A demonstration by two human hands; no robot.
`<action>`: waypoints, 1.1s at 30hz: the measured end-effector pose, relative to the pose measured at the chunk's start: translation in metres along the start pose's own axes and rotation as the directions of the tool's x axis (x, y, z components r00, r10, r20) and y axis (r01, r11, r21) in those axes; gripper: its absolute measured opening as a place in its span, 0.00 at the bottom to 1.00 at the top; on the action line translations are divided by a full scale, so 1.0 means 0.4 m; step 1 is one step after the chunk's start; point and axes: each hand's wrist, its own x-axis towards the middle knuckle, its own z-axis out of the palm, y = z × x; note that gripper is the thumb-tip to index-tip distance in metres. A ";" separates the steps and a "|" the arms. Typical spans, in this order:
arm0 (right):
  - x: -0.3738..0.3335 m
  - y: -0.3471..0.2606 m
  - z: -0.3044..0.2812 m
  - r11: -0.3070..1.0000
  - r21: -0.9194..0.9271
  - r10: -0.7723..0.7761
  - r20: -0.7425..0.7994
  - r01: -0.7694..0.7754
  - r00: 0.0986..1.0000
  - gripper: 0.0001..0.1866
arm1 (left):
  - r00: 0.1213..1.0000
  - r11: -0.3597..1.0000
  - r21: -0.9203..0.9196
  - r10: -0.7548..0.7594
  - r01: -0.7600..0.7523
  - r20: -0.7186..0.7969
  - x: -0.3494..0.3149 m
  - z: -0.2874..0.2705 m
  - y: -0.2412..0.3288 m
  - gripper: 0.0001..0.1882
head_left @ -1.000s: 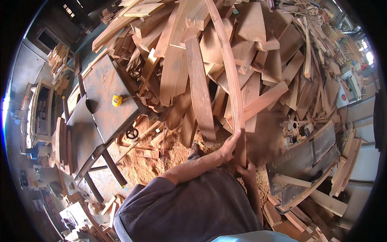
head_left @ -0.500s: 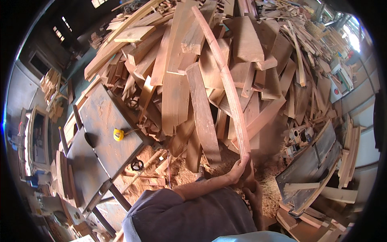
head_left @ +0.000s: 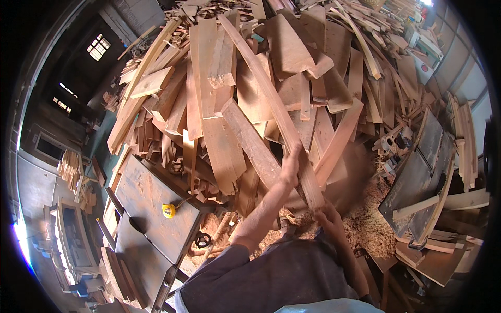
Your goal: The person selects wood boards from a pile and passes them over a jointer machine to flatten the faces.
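Note:
A long, narrow wooden board (head_left: pixel 266 83) slants from the upper middle of the view down to its near end by my body, its far end over the wood pile. My left hand (head_left: pixel 291 164) is wrapped round its left side, partway up from the near end. At the near end my right hand (head_left: pixel 330 221) grips the board with bent fingers. Just left of it, a rough-faced plank (head_left: pixel 253 143) leans at a slant, its lower part passing behind my left forearm.
A large heap of boards (head_left: pixel 222 151) rises ahead. At left stands a flat machine table (head_left: pixel 151 208) with a yellow tape measure (head_left: pixel 168 211) and a handwheel (head_left: pixel 202 240) beside it. Another dark machine table (head_left: pixel 417 167) is at right. Sawdust (head_left: pixel 370 235) covers the floor.
My left hand has moved forward along the board from its near end. My right hand has come up to that end. The view has shifted, and the board now slants straighter toward the upper left.

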 end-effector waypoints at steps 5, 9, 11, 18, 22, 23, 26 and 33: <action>-0.023 0.063 -0.139 0.971 -0.150 0.179 -0.045 -0.184 0.983 0.26 | 0.990 0.970 -0.201 -0.129 0.139 0.060 0.113 0.008 0.115 0.41; -0.002 0.121 -0.277 0.951 -0.250 0.174 -0.061 -0.184 0.983 0.26 | 0.958 0.884 -0.464 0.084 0.055 0.273 0.186 0.020 0.168 0.36; 0.018 0.159 -0.340 0.946 -0.257 0.182 -0.077 -0.196 0.980 0.26 | 0.897 0.806 -0.590 0.227 0.046 0.380 0.224 -0.003 0.162 0.36; 0.090 0.083 -0.419 0.922 -0.379 0.060 -0.042 -0.072 0.997 0.24 | 0.815 0.684 -0.697 0.269 0.214 0.513 0.354 -0.034 0.171 0.37; 0.125 0.072 -0.429 0.905 -0.412 0.123 0.012 -0.107 0.992 0.23 | 0.908 0.946 -0.202 0.305 -0.254 0.288 0.475 -0.188 0.406 0.39; 0.126 0.068 -0.434 0.879 -0.463 0.131 -0.005 -0.119 0.991 0.23 | 0.922 0.943 -0.228 0.297 -0.242 0.248 0.501 -0.183 0.412 0.40; 0.097 0.048 -0.447 0.836 -0.516 0.147 -0.117 -0.187 0.982 0.23 | 0.973 0.959 -0.228 0.199 -0.168 0.118 0.575 -0.099 0.372 0.44; 0.098 0.102 -0.439 0.894 -0.406 0.155 -0.113 -0.188 0.981 0.22 | 0.938 0.973 0.229 0.111 -0.035 -0.329 0.477 -0.099 0.281 0.29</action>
